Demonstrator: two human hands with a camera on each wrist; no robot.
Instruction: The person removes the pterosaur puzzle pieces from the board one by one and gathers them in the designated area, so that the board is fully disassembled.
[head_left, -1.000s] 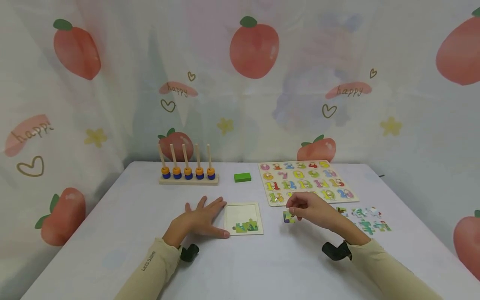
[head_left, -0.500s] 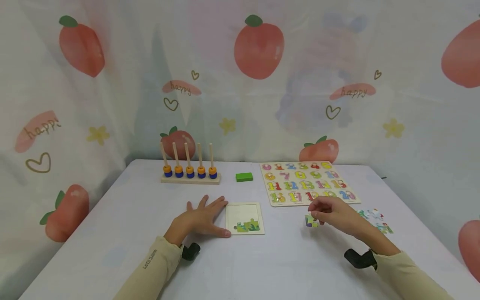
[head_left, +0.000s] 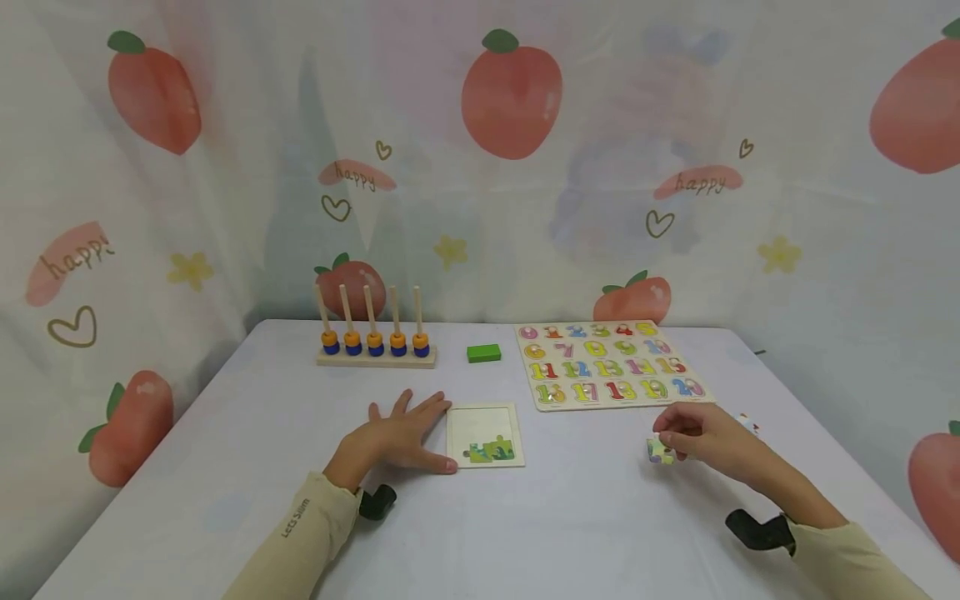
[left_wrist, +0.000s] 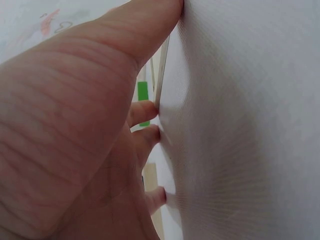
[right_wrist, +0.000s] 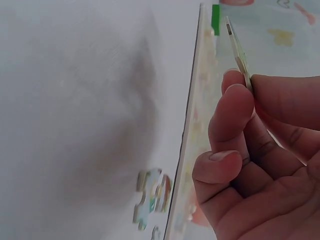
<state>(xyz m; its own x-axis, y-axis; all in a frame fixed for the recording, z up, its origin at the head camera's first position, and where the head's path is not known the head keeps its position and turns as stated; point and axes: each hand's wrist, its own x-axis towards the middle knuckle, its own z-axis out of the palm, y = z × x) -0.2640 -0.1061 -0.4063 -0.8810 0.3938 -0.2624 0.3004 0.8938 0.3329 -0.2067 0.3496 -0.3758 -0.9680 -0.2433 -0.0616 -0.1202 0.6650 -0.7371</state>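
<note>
White table; left fingers spread beside tray; right fingers pinch puzzle piece.

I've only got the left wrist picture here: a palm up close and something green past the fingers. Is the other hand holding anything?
Observer: Yes. In the head view the right hand pinches a small jigsaw piece above the table.

Visitor: Ooh! And that thin pale edge in my picture, what does it belong to?

Observer: A shallow square frame beside the left hand; green puzzle pieces lie in its lower part.

Visitor: Any more pieces about?

Observer: Yes, the right wrist view shows loose pieces on the table, near the number board.
</note>
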